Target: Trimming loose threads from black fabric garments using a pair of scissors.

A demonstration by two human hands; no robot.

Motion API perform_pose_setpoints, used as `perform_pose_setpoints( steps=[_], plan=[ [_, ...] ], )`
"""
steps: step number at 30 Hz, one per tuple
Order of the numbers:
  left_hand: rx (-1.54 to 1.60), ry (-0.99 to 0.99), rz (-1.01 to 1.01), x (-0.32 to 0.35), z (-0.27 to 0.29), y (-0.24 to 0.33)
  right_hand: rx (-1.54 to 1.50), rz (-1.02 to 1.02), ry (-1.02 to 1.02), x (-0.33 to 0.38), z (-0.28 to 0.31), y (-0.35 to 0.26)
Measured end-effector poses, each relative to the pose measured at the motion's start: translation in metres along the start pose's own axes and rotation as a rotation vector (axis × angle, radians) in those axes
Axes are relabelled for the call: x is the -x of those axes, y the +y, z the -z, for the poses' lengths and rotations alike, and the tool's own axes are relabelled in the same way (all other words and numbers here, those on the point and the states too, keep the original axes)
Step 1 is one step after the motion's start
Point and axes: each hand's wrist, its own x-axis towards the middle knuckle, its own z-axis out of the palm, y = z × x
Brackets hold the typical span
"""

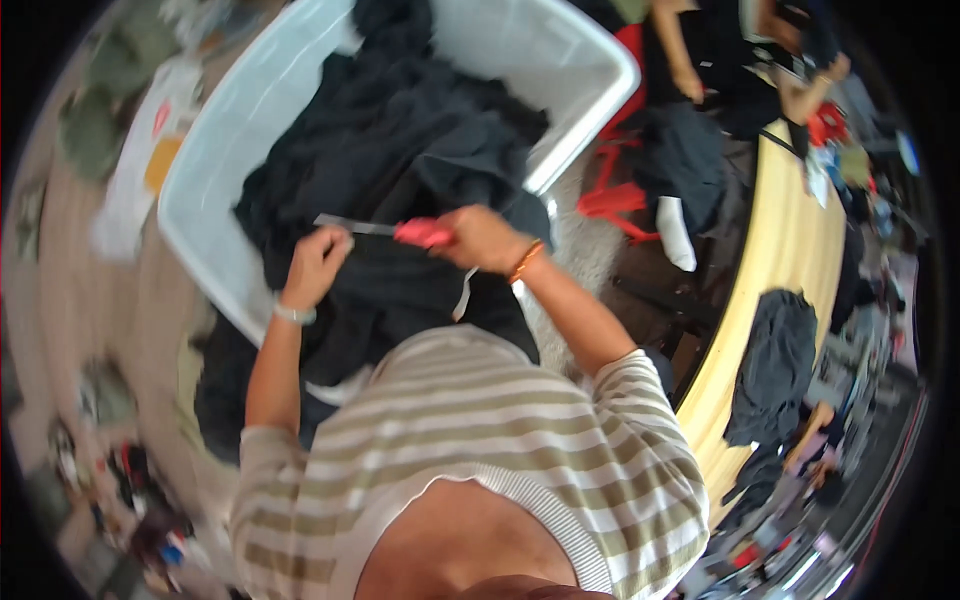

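A red-handled tool (pixel 424 233) with a long, thin metal blade is gripped in my right hand (pixel 482 240). Its exact kind is blurred. The blade points left, its tip just above my left hand (pixel 319 264). That hand is closed, thumb and fingers pressed together over dark cloth; what they pinch, if anything, is too small to make out. Beneath both hands, black garments (pixel 400 150) are heaped in a large white plastic tub (pixel 205 190) and spill toward my lap. A narrow white strip (pixel 463 296) hangs below my right hand.
To the right stands a long light-wood table (pixel 735 350) with a dark garment (pixel 775 365) on it. A red stool (pixel 615 200) and another person's bare arm (pixel 676 50) are beyond the tub's right side. White plastic bags (pixel 145 160) lie on the floor at left.
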Motion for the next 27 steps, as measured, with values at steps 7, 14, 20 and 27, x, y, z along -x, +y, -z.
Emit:
perform_pose_setpoints(
  steps=[7, 14, 20, 27],
  plan=[
    [-0.34, 0.146, 0.108, 0.042, -0.014, -0.046, -0.36, -0.448, 0.374, 0.019, 0.003, 0.042],
    [-0.43, 0.305, 0.108, 0.044, 0.015, -0.027, -0.455, -0.287, 0.71, 0.037, 0.067, 0.047],
    [-0.501, 0.218, -0.108, 0.015, -0.011, -0.014, -0.217, -0.309, 0.346, 0.002, 0.023, 0.032],
    [-0.487, 0.206, -0.077, -0.053, -0.081, -0.028, 0.299, 0.0, 0.246, -0.047, -0.046, 0.014]
  ],
)
